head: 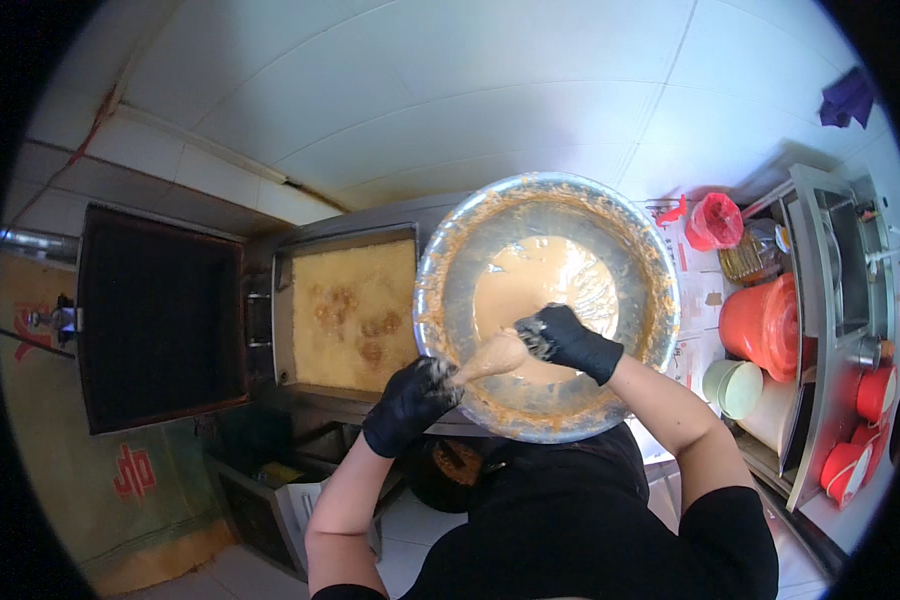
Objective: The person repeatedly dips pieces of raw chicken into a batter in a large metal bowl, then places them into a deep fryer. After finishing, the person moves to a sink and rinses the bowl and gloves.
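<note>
A batter-coated piece of meat, shaped like a drumstick (495,355), spans the gap between my two hands over a large metal basin (461,247). My left hand (414,401), in a black glove smeared with batter, grips its narrow end near the basin's left rim. At the thick end is my right hand (568,341), also gloved, its batter-covered fingers bent against the meat. Pale, runny batter (547,270) pools in the bottom of the basin, and crusted batter rings the inner wall.
Left of the basin, a deep fryer (276,315) holds foaming oil (352,300) with browned pieces at the surface. Its dark lid (165,322) stands raised. To the right are a red lidded bucket (757,326), a pale tub (733,388) and a steel sink (847,262). A dark pan (427,484) sits below.
</note>
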Tool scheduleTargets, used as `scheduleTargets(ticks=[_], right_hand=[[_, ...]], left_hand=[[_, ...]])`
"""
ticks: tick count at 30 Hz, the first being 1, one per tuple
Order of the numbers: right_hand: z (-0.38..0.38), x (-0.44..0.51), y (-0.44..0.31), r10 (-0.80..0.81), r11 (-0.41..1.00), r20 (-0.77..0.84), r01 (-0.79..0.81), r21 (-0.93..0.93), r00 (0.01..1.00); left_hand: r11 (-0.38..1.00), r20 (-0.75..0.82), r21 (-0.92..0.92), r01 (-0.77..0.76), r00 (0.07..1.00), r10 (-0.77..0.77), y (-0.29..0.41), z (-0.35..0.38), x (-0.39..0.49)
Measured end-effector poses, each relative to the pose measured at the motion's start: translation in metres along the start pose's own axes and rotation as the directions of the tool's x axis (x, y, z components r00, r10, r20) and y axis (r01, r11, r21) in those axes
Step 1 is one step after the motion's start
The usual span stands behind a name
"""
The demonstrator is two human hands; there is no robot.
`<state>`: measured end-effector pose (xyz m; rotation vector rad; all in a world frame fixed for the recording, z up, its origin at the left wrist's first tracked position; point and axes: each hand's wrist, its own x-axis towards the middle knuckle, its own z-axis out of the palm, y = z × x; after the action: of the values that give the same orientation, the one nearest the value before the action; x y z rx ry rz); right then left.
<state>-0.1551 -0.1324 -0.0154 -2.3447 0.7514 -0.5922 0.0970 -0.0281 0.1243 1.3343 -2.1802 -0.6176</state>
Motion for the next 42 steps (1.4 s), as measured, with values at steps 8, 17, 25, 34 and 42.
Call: scheduleTargets(ticks=[8, 17, 25, 34, 42], right_hand=[[-0.001, -0.056, 0.036, 0.251, 0.965, -0.061, -0.255, -0.064, 0.966], [0.031, -0.065, 0.009, 0.572, 0.816, -0.199, -0.576, 0.047, 0.796], [0.043, -0.069, 0.002, 0.699, 0.71, -0.29, -0.681, 0.177, 0.654], [0.026, -0.065, 0.015, 0.797, 0.595, -0.243, -0.651, 0.47, 0.553], [-0.012, -0.035, 0.058, 0.427, 0.791, -0.051, -0.345, 0.505, 0.903]], left_hand=[[0.901, -0.225, 0.429, 0.067, 0.974, 0.034, -0.065, -0.061, -0.05], [0.858, -0.422, -0.251, 0.448, 0.747, -0.513, -0.215, -0.038, -0.056], [0.775, -0.315, 0.103, 0.623, 0.76, -0.569, -0.247, -0.002, -0.041], [0.602, -0.597, 0.466, 0.649, 0.733, -0.327, -0.232, -0.032, -0.051], [0.866, -0.691, 0.091, 0.492, 0.657, -0.301, -0.055, -0.028, -0.046]])
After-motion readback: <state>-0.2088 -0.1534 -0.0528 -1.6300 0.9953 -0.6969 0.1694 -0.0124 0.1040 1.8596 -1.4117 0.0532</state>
